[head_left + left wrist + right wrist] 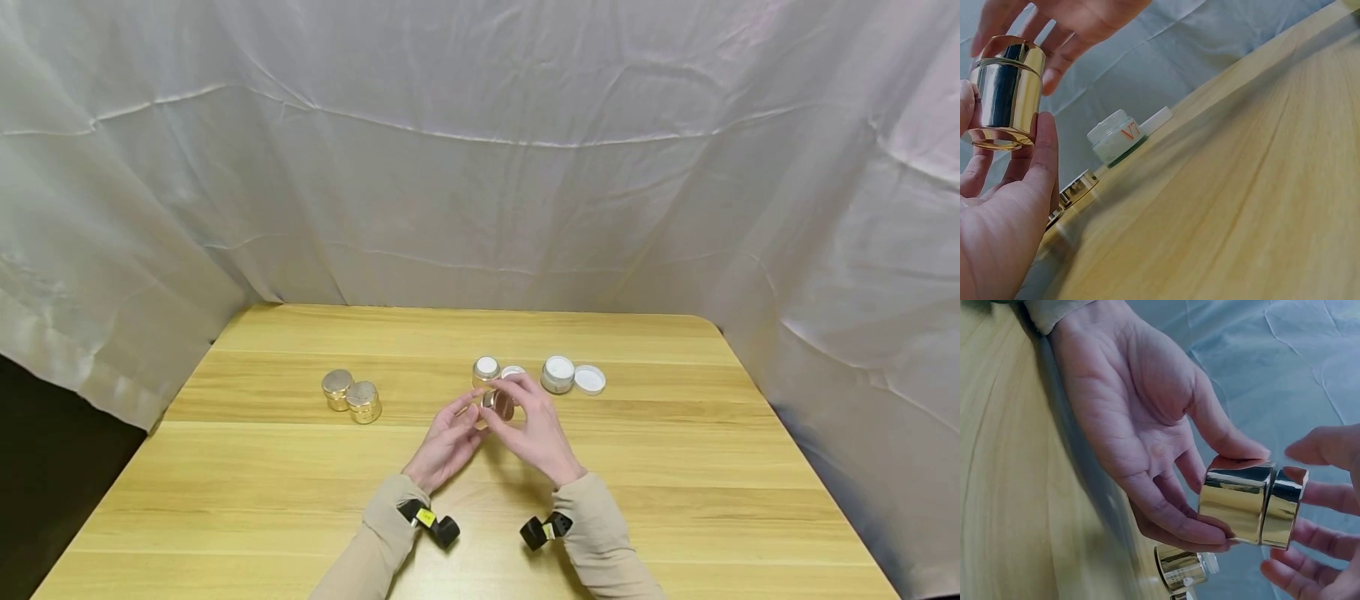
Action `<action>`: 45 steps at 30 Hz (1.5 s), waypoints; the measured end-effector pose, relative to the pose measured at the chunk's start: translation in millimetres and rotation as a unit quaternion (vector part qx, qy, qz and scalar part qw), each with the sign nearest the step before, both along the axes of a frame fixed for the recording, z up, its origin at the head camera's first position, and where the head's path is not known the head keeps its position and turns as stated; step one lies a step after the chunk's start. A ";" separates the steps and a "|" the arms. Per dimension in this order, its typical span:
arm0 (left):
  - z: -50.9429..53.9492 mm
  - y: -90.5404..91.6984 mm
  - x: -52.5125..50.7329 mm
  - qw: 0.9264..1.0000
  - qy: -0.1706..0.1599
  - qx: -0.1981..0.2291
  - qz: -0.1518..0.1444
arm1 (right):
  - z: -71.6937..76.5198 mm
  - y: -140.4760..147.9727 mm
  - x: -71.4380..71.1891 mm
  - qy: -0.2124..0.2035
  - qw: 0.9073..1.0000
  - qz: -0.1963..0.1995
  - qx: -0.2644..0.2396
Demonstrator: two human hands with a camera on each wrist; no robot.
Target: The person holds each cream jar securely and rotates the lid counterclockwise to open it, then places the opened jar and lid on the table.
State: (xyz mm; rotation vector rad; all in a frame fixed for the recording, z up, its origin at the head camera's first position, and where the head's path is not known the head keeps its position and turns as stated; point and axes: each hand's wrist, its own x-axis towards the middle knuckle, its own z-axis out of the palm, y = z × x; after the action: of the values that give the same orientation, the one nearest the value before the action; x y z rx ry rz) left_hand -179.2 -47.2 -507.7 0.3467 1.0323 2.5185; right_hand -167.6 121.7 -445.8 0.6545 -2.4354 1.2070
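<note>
A shiny gold jar (498, 405) with a gold lid is held up off the table, tilted in the head view. My left hand (446, 450) grips the jar body (1000, 97) between thumb and fingers. Around the lid end is my right hand (542, 433); in the right wrist view its thumb (1319, 447) stands apart from the lid (1282, 509), while its fingers lie beside and behind the lid. Whether those fingertips touch it, I cannot tell. A thin seam runs between lid and body.
Beyond the hands stand an open small jar (486, 367) with a lid (513, 370) beside it, and an open wider jar (557, 376) with its white lid (590, 380) to the right. Two closed gold jars (337, 388) (364, 404) stand at the left. Curtains hang behind the table (262, 500).
</note>
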 end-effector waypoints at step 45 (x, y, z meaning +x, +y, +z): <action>2.1 1.7 -0.7 0.998 -0.047 0.029 0.001 | -26.7 4.9 -15.6 -0.176 0.920 0.076 -0.343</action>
State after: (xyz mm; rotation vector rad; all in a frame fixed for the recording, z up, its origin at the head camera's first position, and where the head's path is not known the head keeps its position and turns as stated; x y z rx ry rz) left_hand -179.8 -45.5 -505.7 0.2415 0.9269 2.5450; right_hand -183.2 126.5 -472.5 0.4363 -1.9934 2.2440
